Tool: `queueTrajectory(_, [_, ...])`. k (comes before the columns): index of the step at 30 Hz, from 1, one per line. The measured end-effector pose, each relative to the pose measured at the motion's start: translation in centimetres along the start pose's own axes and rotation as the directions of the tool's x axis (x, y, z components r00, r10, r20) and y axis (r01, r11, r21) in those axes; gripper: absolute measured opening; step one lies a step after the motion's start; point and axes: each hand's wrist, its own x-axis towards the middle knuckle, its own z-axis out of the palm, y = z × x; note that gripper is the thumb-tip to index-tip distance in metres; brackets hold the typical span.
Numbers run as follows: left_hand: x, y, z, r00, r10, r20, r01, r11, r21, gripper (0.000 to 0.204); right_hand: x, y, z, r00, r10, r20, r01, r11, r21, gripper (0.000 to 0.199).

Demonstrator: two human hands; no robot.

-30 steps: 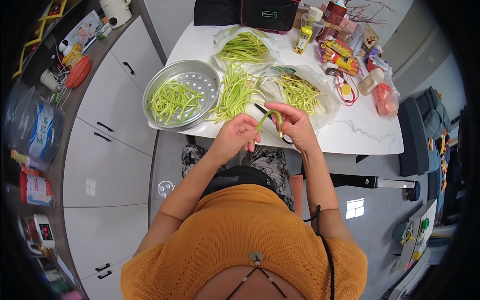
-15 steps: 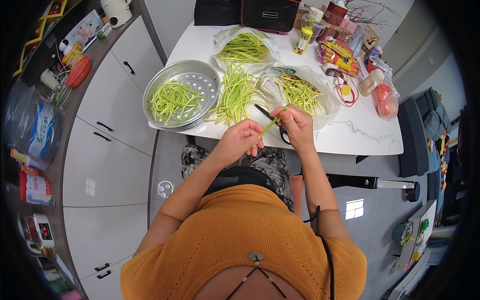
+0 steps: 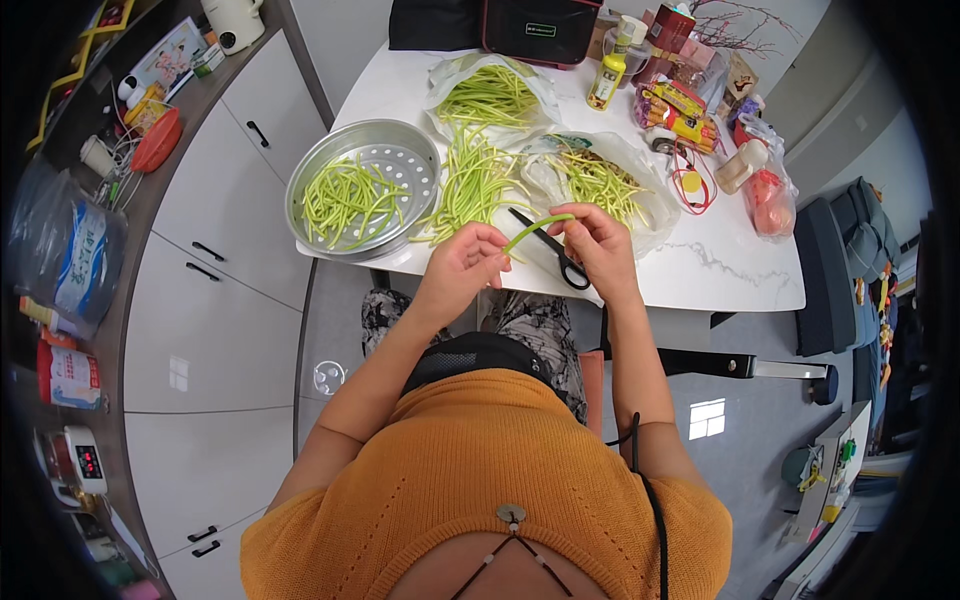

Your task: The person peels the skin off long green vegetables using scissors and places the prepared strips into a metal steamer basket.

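Observation:
Between my hands a thin green vegetable stem is bent into a shallow arch above the table's front edge. My left hand pinches its lower end, and my right hand grips the upper end between thumb and fingers. Black scissors lie on the table just behind the stem, partly covered by my right hand. Past my left hand is a loose pile of stems. A metal steamer pan with a perforated bottom stands to the left, holding cut stem pieces.
Behind the pile lies a plastic bag of long stems; another bag with yellowish stems sits at right. A yellow-green bottle, snack packages and a red cord occupy the white table's right side. Cabinets line the left.
My hands have shifted slightly apart, and the right hand is a little lower. The stem, straight and slanted before, now curves between them. More of the scissors shows.

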Motion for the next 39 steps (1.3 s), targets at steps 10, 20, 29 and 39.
queueTrajectory(10, [0.8, 0.9, -1.6, 0.949, 0.285, -0.131, -0.202, 0.876, 0.438, 0.011, 0.0, -0.7, -1.4, 0.904, 0.215, 0.371, -0.208, 0.976, -0.06, 0.026])
queueTrajectory(20, [0.5, 2.7, -1.0, 0.889, 0.45, -0.084, -0.294, 0.703, 0.648, 0.009, 0.2, -0.4, -0.9, 0.994, -0.053, 0.099, 0.101, 0.801, -0.59, 0.013])
queueTrajectory(29, [-0.7, 0.0, 2.3, 0.853, 0.521, 0.033, -0.403, 0.616, 0.677, 0.01, -0.1, -0.8, 0.9, 0.887, -0.417, -0.196, 0.177, 0.7, -0.692, 0.011])
queueTrajectory(39, [-0.4, -2.3, 4.3, 0.874, 0.485, -0.022, -0.366, 0.688, 0.626, 0.011, -0.3, 0.0, 1.6, 0.95, 0.041, -0.311, 0.022, 0.98, 0.196, 0.014])
